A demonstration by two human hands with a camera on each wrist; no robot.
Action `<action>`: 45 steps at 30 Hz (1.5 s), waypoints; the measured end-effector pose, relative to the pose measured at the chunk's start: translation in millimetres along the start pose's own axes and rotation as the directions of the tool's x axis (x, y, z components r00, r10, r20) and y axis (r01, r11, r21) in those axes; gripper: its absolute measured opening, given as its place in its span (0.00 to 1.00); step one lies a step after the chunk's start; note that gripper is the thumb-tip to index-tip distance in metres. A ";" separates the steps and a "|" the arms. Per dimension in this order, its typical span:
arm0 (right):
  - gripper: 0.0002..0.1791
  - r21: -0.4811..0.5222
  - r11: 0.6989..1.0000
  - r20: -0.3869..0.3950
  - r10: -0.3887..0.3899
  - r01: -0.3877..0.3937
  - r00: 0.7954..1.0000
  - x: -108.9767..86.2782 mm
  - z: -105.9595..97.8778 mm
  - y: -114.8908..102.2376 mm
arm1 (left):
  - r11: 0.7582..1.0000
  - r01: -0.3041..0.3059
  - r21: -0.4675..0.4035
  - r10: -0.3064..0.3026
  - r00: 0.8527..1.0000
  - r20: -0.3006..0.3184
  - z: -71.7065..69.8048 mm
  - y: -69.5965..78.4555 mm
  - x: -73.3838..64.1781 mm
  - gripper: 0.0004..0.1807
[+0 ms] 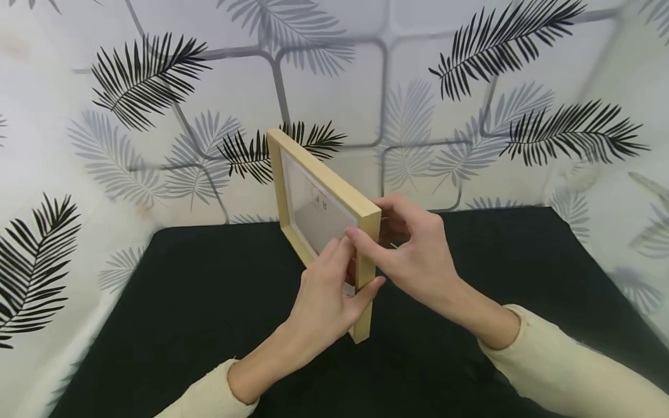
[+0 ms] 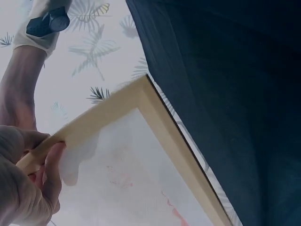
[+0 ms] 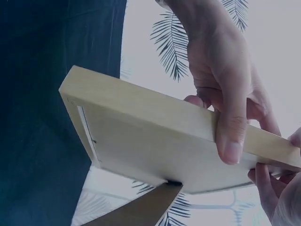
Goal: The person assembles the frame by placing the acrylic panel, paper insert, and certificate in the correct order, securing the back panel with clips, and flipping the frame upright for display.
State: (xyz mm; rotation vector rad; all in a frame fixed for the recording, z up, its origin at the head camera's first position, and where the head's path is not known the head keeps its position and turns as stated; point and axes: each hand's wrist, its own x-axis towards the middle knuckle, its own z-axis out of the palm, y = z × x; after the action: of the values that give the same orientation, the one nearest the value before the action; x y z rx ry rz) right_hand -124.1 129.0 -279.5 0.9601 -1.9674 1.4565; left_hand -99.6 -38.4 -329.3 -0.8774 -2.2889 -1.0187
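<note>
A light wooden picture frame (image 1: 324,174) is held upright and turned sideways over the black cloth. Its white front panel carries faint reddish marks in the left wrist view. My left hand (image 1: 321,299) grips the near side edge, fingers on the front and thumb across the side. Just above it, my right hand (image 1: 420,252) holds the same edge near the top corner. Its thumb is on the front; the other fingers are behind and partly hidden. On the frame's back, a flat brown stand leg (image 3: 141,207) sticks out in the right wrist view.
Black cloth (image 1: 209,302) covers the tabletop beneath both hands. Behind and around it hangs a white cloth (image 1: 334,87) printed with black and grey leaves and grey lines. A dark device (image 2: 49,22) is strapped over the sleeve in the left wrist view.
</note>
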 end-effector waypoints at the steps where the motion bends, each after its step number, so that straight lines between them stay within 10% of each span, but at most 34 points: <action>1: 0.17 0.009 1.000 -0.005 -0.002 0.002 1.000 -0.1 -0.6 1.0 | 1.000 -0.002 -0.009 0.002 1.000 0.000 1.4 -0.1 1.1 0.24; 17: 0.13 0.099 0.994 -0.082 0.045 -0.037 0.996 5.5 -26.1 11.7 | 1.000 -0.020 0.018 0.019 0.998 0.057 -4.3 -3.4 8.5 0.32; 20: 0.13 0.145 0.988 -0.115 0.073 -0.056 0.991 10.0 -38.0 13.1 | 0.993 -0.119 -0.006 0.118 0.988 -0.104 -27.2 -16.7 4.1 0.30; 22: 0.13 0.247 0.965 -0.134 0.128 -0.092 0.983 13.4 -47.6 13.7 | 0.985 -0.170 0.039 0.174 0.942 -0.286 -50.3 -26.8 1.0 0.27; 24: 0.12 0.360 0.926 -0.143 0.180 -0.118 0.973 17.0 -58.5 15.8 | 0.984 -0.139 0.115 0.175 0.890 -0.421 -76.1 -39.1 -1.5 0.30; 26: 0.13 0.458 0.879 -0.148 0.221 -0.132 0.964 19.9 -69.4 19.1 | 0.994 -0.037 0.102 0.080 0.886 -0.457 -100.0 -52.4 -4.7 0.35; 29: 0.15 0.506 0.853 -0.136 0.229 -0.131 0.964 21.8 -83.9 27.6 | 0.985 0.151 -0.081 -0.169 0.942 -0.289 -126.8 -72.5 -9.7 0.37; 32: 0.17 0.565 0.814 -0.105 0.230 -0.133 0.967 19.4 -92.1 39.5 | 0.922 0.302 -0.241 -0.326 0.943 -0.068 -138.9 -89.3 -14.4 0.31; 37: 0.17 0.632 0.756 -0.034 0.248 -0.171 0.968 11.3 -98.2 63.1 | 0.913 0.296 -0.280 -0.287 0.955 0.076 -140.8 -101.1 -19.3 0.21; 45: 0.21 0.610 0.743 0.142 0.239 -0.275 0.961 -9.1 -116.4 94.6 | 0.923 0.256 -0.288 -0.237 0.966 0.098 -126.4 -107.8 -18.4 0.21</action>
State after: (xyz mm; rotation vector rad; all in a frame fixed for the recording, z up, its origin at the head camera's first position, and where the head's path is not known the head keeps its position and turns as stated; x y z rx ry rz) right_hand -193.8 258.9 -308.1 1.0141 -1.7112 2.3638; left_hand -143.6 -199.0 -315.0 -0.7530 -2.3786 -1.4987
